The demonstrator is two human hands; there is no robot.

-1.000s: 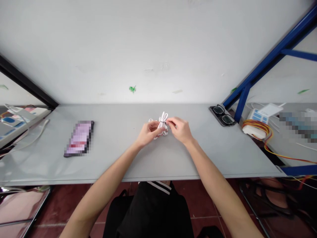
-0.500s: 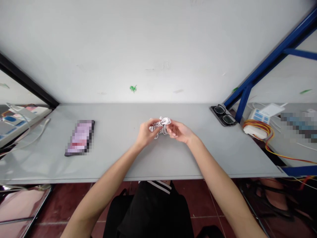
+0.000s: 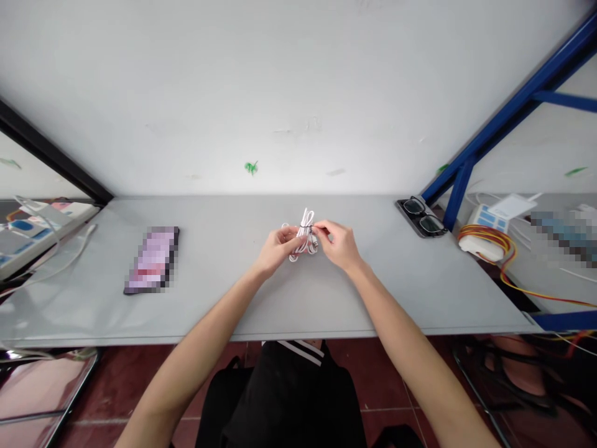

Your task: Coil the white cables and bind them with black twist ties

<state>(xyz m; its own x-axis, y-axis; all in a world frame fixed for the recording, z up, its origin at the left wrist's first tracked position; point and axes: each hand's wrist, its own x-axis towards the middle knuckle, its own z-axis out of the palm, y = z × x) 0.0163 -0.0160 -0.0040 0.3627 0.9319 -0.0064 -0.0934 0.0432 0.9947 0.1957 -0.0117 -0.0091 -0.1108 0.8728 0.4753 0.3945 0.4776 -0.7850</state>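
Observation:
A coiled white cable [image 3: 304, 239] stands upright above the grey table top [image 3: 224, 249], its loops showing at both ends. My left hand [image 3: 280, 247] grips the bundle from the left side. A thin black tie [image 3: 306, 228] circles the bundle's waist. My right hand [image 3: 338, 244] pinches the tie and the cable from the right with thumb and forefinger. The fingers hide part of the coil.
A phone [image 3: 152, 260] with a pixelated screen lies left on the table. Black-framed glasses [image 3: 421, 218] sit at the far right corner. Beyond the table's right end are a white device with red and yellow wires [image 3: 480, 244] and a blue metal frame [image 3: 508, 118].
The bundle has turned from lying sideways to standing upright. My right hand has rotated, its fingertips now pinching at the black tie instead of cupping the coil from below.

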